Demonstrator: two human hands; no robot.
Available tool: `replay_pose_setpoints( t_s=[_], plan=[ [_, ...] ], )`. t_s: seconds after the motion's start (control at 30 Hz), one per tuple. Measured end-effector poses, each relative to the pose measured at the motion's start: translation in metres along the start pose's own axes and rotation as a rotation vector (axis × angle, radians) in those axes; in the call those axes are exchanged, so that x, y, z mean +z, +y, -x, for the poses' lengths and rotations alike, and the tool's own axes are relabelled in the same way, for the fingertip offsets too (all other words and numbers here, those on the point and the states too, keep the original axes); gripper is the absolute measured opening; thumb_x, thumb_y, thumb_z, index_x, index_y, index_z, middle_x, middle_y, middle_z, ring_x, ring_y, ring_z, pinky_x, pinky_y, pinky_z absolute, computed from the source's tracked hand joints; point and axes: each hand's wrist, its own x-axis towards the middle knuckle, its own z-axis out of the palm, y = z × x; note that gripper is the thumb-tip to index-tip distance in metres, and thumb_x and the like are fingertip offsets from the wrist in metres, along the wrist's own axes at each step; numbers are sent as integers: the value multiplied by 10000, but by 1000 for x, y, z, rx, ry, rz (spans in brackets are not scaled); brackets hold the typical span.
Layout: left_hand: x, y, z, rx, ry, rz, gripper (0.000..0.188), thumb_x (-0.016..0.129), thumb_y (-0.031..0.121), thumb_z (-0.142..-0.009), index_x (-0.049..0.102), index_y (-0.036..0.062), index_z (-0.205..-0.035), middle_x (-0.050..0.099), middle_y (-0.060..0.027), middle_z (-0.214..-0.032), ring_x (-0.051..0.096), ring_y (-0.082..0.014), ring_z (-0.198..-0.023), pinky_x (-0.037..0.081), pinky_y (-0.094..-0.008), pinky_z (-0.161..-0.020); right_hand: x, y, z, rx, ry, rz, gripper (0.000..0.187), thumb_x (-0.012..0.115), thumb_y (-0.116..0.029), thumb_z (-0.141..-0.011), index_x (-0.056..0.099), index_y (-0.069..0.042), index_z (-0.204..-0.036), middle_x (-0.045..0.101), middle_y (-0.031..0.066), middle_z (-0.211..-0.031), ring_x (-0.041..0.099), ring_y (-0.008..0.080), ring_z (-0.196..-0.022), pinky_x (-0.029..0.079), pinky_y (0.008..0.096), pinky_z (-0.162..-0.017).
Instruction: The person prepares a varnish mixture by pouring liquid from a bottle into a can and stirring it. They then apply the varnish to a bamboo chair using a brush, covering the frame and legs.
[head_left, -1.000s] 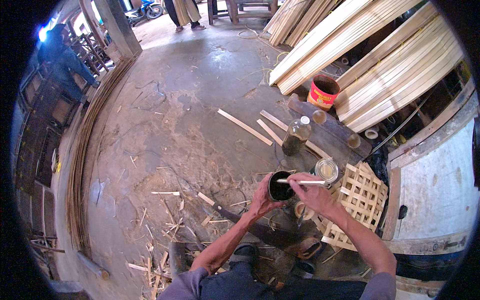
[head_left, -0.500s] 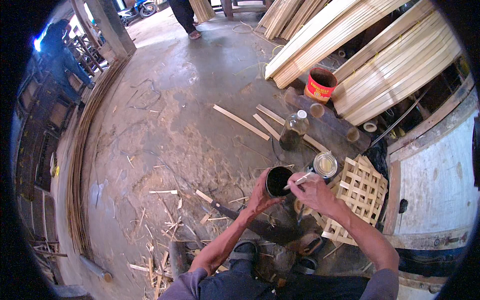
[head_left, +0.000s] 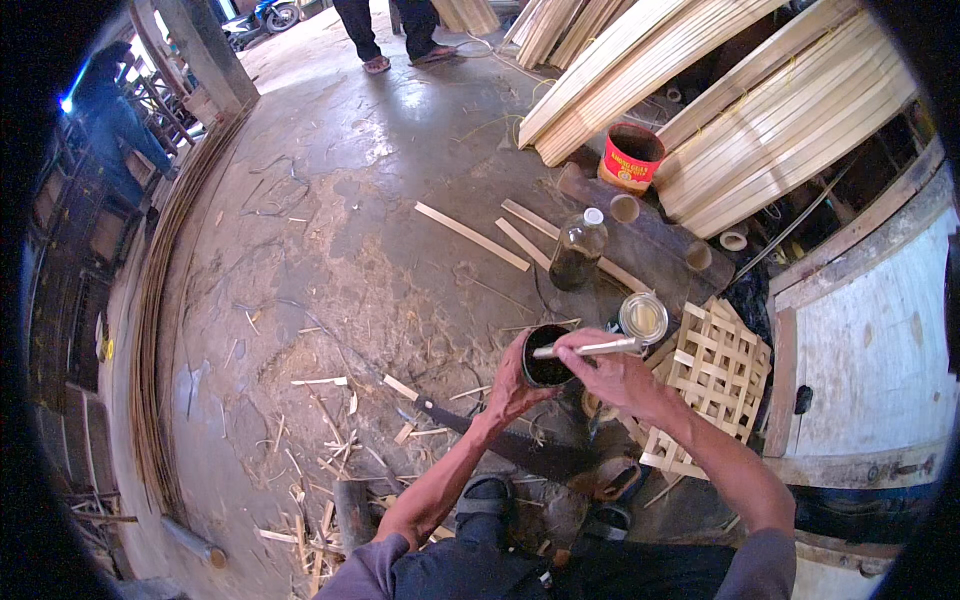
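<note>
My left hand [head_left: 510, 388] is wrapped round the side of a dark, open-topped can [head_left: 546, 372], tilted so its dark inside shows. Between the fingers of my right hand [head_left: 615, 380] is a pale, thin stick [head_left: 604, 347], its left end over the can's mouth. Whether that end touches anything inside cannot be seen. Just right of the can stands a small shiny tin [head_left: 643, 318]. A woven panel of pale strips [head_left: 712, 365] lies beyond my right wrist. Ahead is a glass bottle [head_left: 580, 252] with a white cap and dark liquid.
A saw [head_left: 510, 447] and scattered wood shavings [head_left: 345, 450] lie on the floor near my feet. Flat pale strips [head_left: 472, 236] lie farther ahead. A red tin [head_left: 630, 162] stands by stacked slats [head_left: 790, 130]. Another person's feet [head_left: 405, 58] show at the far end.
The stick in my right hand has swung from slanting down into the can to lying nearly level across its mouth. The far person's second foot has come into view.
</note>
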Motion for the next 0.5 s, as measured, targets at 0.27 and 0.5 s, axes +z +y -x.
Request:
replay_pose_setpoints(
  t_s=[0.27, 0.5],
  plan=[
    [3, 4, 1, 8, 69, -25, 771, 837, 140, -612, 480, 46, -1288, 586, -138, -1182, 577, -313, -1106, 454, -376, -979, -3, 0, 11, 0, -200, 168, 181, 596, -176, -931, 657, -6, -933, 676, 165, -902, 667, 330, -861, 536, 408, -770],
    [1, 11, -1, 19, 36, -77, 773, 857, 161, -616, 482, 49, -1282, 586, -138, -1182, 576, -298, -1108, 451, -370, -985, -11, 9, 7, -9, -62, 328, 154, 562, -163, -938, 633, -27, -945, 668, 163, -895, 657, 356, -843, 533, 413, -773]
  ],
)
